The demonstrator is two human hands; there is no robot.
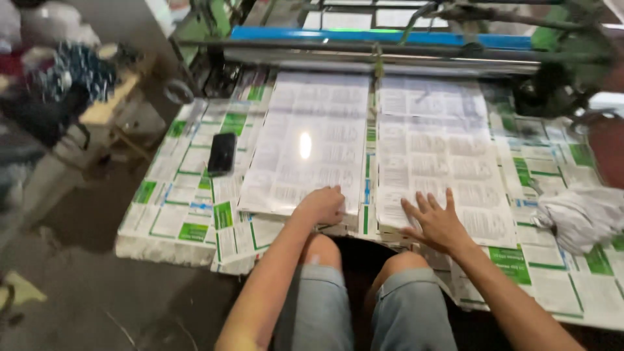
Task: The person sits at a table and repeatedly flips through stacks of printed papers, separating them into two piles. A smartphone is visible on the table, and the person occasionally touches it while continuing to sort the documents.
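Green-and-white printed sheets cover the low work table [188,214] on a grey concrete floor, a blue-barred machine [383,36] at twelve o'clock. Two glossy stacks of printed paper lie side by side: left stack [312,140], right stack [439,149]. Left hand [322,205], fingers curled together, grips the left stack's near edge; right hand [434,221] lies flat, fingers spread, on the right. One black phone [221,153] sits at ten o'clock, one crumpled white cloth [578,218] at three.

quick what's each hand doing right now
left hand: curled shut on the near edge of the left paper stack
right hand: open, flat on the right paper stack
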